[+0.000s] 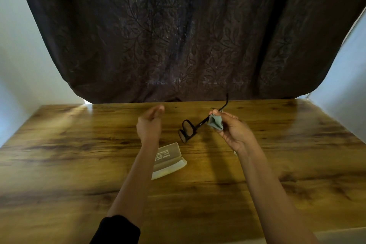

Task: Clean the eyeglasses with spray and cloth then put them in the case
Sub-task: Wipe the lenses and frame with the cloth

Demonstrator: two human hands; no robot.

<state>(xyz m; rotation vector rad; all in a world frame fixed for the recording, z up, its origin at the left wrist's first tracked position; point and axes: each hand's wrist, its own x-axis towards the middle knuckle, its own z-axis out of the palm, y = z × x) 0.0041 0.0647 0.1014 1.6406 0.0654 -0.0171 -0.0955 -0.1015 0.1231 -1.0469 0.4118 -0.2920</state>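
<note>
In right hand point(235, 132) grip: cloth point(215, 123) and glasses point(188, 130) temple, pinched; left hand point(149, 125) grip empty, loosely curled, nearer open case point(168, 160), near-left of glasses.

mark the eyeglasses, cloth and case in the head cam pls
eyeglasses point(188, 128): head view, on a lens of the front frame.
cloth point(216, 123): head view, middle of the bunched fabric.
case point(168, 153): head view, on the printed flat half.

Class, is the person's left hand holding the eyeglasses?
No, the right hand pinches the eyeglasses through the cloth, while the left hand holds nothing.
</note>
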